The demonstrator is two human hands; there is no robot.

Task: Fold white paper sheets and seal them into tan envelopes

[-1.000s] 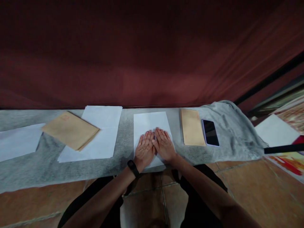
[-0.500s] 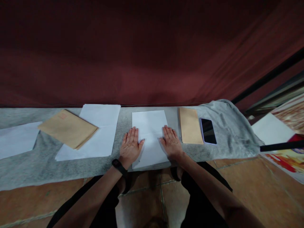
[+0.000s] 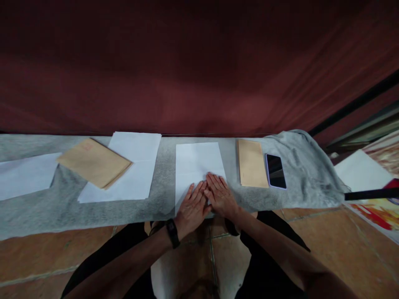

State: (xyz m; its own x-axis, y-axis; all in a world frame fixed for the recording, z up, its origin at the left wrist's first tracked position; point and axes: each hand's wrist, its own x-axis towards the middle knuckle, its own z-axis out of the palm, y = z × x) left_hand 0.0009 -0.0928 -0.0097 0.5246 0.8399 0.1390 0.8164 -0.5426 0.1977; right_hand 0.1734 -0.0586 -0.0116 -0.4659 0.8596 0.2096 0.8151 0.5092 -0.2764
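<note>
A white sheet of paper (image 3: 196, 160) lies on the grey cloth in front of me, a faint crease running across it. My left hand (image 3: 191, 211) rests flat on its near part, fingers stretched out and pointing up to the right. Beside it my right hand (image 3: 221, 197) also presses flat on the paper, fingers pointing up to the left. The fingertips of both hands meet or slightly overlap near the sheet's middle. The hands cover the paper's near right part. Neither hand grips anything.
Brown envelopes (image 3: 253, 164) and a phone (image 3: 276, 171) lie to the right. On the left, more brown envelopes (image 3: 95, 162) overlap white papers (image 3: 137, 166), with another white sheet (image 3: 26, 176) farther left. The grey cloth (image 3: 165, 182) covers a narrow surface against a dark red drape (image 3: 187, 104).
My left hand has slid right and nearer to me, from the paper's left edge toward its middle. My right hand has shifted slightly nearer, so the two hands now meet.
</note>
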